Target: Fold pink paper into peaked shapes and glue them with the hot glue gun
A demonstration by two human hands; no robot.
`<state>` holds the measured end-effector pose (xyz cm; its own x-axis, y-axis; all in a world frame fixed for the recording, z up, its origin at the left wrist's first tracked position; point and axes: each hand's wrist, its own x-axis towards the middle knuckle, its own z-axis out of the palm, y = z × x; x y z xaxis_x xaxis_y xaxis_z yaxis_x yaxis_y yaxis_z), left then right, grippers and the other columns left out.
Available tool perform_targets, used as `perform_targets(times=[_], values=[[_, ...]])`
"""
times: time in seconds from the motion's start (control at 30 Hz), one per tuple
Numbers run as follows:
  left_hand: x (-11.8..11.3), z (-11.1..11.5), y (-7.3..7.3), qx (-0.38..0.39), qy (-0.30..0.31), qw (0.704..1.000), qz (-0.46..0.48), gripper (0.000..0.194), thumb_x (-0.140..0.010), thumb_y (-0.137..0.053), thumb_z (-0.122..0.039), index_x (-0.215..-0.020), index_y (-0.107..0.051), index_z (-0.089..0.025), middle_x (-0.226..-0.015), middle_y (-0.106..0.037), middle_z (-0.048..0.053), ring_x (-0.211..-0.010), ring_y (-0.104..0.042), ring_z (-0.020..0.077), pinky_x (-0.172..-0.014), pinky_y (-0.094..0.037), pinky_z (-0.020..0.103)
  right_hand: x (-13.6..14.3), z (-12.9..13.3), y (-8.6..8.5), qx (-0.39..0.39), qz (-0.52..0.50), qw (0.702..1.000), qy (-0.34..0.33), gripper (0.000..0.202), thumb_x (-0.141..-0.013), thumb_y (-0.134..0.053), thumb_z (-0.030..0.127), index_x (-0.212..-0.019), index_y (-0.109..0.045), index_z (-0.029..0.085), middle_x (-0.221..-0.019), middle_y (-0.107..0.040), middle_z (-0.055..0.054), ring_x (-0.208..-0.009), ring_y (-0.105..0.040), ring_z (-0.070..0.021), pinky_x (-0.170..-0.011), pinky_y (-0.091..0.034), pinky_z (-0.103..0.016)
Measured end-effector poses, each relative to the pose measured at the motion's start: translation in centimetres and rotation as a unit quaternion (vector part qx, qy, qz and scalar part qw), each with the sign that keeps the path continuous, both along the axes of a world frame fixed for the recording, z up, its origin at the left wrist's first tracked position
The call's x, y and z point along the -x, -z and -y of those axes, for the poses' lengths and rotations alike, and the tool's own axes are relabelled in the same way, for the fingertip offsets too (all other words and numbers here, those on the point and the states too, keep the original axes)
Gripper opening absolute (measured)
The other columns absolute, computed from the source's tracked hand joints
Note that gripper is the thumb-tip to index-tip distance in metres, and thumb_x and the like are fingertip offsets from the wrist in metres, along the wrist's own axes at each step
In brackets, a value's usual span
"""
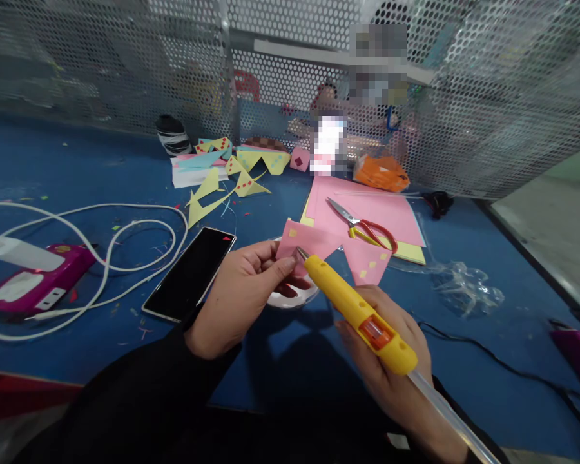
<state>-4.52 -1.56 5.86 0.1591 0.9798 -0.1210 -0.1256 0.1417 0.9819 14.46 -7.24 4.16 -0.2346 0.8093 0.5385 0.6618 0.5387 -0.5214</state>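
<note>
My left hand (244, 290) pinches the left end of a pink paper cutout (314, 240), which has a notch in its lower edge and small yellow squares on it. In my right hand (391, 361) is a yellow hot glue gun (350, 299), with a clear glue stick (449, 415) poking out of its back end. The gun's metal nozzle meets the pink paper close to my left thumb, though I cannot tell whether it touches. Beneath the cutout lies a round white dish-like object (292, 298), partly hidden by my left fingers.
Red-handled scissors (362, 225) rest on stacked pink and yellow paper (391, 206). A black phone (191, 274), white cable (107, 258) and purple power strip (43, 277) lie left. Yellow cutouts (263, 160), an orange packet (381, 173) and a perforated metal screen (290, 77) stand behind.
</note>
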Motion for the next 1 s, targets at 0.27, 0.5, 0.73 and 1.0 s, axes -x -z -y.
perform_targets(times=[0.27,0.5,0.73,1.0], values=[[-0.01,0.03,-0.11,0.01,0.01,0.999,0.03,0.013,-0.082,-0.074,-0.028,-0.089,-0.075,-0.017,-0.075,-0.074,0.0,-0.064,-0.068,0.0111,-0.057,-0.054,0.018,-0.08,0.04,0.33,-0.02,0.008,1.0,0.003,0.008,-0.096,-0.057,0.029,-0.095,-0.054,0.022,-0.079,-0.061,0.002,-0.067,-0.058,-0.0107,-0.061,-0.046,-0.023],[-0.04,-0.09,-0.11,0.007,0.011,1.0,0.025,0.012,-0.082,-0.074,-0.029,-0.086,-0.074,-0.018,-0.074,-0.073,-0.001,-0.063,-0.067,0.0105,-0.056,-0.054,0.017,-0.09,-0.05,0.27,-0.018,0.015,1.0,0.01,0.01,-0.096,-0.056,0.032,-0.094,-0.054,0.022,-0.078,-0.061,0.002,-0.064,-0.058,-0.0108,-0.057,-0.045,-0.023],[-0.02,0.0,-0.1,0.004,0.008,1.0,0.01,0.013,-0.084,-0.073,-0.03,-0.083,-0.074,-0.018,-0.072,-0.072,-0.001,-0.063,-0.066,0.0107,-0.057,-0.053,0.018,-0.09,-0.05,0.3,-0.016,0.012,1.0,0.016,0.012,-0.096,-0.056,0.032,-0.09,-0.054,0.022,-0.075,-0.06,0.002,-0.061,-0.057,-0.0104,-0.054,-0.043,-0.023],[-0.02,-0.06,-0.03,0.001,0.01,1.0,0.015,0.013,-0.083,-0.074,-0.031,-0.086,-0.074,-0.017,-0.074,-0.072,0.0,-0.063,-0.066,0.0107,-0.057,-0.053,0.018,-0.06,0.0,0.36,-0.017,0.018,0.999,0.027,0.011,-0.096,-0.057,0.033,-0.092,-0.054,0.022,-0.076,-0.061,0.002,-0.06,-0.057,-0.0108,-0.054,-0.043,-0.024]])
